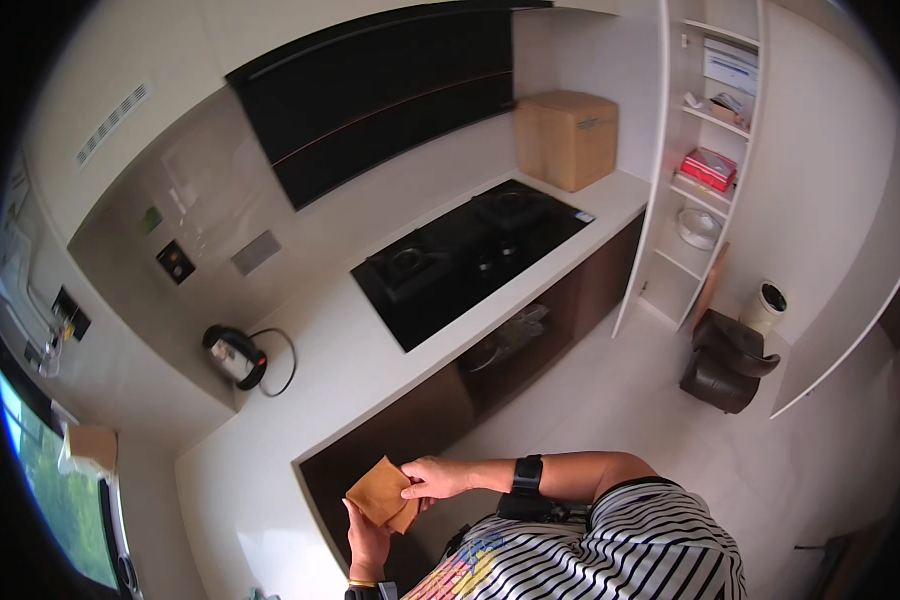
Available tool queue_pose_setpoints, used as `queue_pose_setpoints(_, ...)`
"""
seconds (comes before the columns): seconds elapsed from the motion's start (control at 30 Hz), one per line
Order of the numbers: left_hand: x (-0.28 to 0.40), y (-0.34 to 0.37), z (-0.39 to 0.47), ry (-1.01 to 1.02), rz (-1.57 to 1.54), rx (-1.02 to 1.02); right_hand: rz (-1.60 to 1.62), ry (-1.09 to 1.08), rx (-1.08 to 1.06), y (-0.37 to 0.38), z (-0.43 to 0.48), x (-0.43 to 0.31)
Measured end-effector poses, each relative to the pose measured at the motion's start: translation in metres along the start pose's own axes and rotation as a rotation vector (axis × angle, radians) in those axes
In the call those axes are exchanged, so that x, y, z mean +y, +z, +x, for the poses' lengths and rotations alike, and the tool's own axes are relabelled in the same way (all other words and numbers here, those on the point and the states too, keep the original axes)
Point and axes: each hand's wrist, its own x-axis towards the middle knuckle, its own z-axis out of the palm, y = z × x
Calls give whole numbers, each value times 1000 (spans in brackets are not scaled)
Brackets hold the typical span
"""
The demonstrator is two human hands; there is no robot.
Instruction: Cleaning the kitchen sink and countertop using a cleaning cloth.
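A folded orange-brown cloth (379, 491) is held between both hands, above the floor beside the counter's inner corner. My left hand (369, 541) grips its lower left edge, thumb up along the side. My right hand (436, 480) pinches the cloth's right side, with fingers partly hidden behind it. Folded layers show at the cloth's lower right.
The white countertop (322, 360) bears a black gas hob (472, 262), an electric kettle (235, 357) with its cord, and a cardboard box (566, 142). A brown leather stool (724, 364) and a white bin (763, 307) stand on the floor by an open shelf cabinet (667, 240).
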Motion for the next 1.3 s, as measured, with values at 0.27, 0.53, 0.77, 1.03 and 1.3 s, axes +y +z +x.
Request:
queue_pose_setpoints(0.27, -84, 149, 100, -40, 119, -221, 14, 46, 226, -149, -156, 49)
queue_pose_setpoints(0.53, -152, 292, 189, -137, 299, -580, -78, 7, 537, -242, -300, 60)
queue_pose_setpoints(0.77, -186, 418, 244, 149, 622, -949, 296, -77, 997, -287, -372, 112)
queue_pose_setpoints(1.03, -243, 525, 321, 301, 688, -1105, 47, 44, 1290, -372, -430, 121)
queue_pose_setpoints(1.3, -276, 622, 405, -552, 355, -1088, 279, 236, 1279, -469, -457, 110)
